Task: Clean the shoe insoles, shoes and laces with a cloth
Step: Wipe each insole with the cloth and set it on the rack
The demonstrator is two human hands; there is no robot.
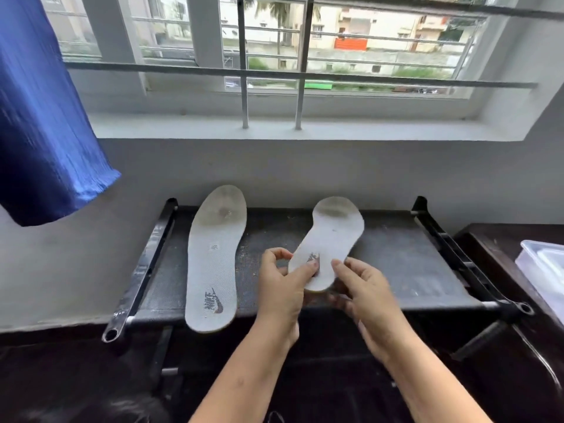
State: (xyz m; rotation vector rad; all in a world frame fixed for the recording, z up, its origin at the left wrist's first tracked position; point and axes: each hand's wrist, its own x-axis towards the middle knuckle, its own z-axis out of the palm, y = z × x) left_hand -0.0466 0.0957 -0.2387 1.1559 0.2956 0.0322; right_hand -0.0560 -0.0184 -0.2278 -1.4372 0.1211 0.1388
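Here, flat insole [215,254]: NIKE; held insole [332,233]: unreadable.

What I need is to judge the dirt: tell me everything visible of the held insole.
The held insole is pale grey, foam-like, with a worn logo near the heel and dark grime at the toe. It tilts, toe toward the wall, above the black rack. The left hand pinches its heel, thumb on top; the right hand grips its right edge.
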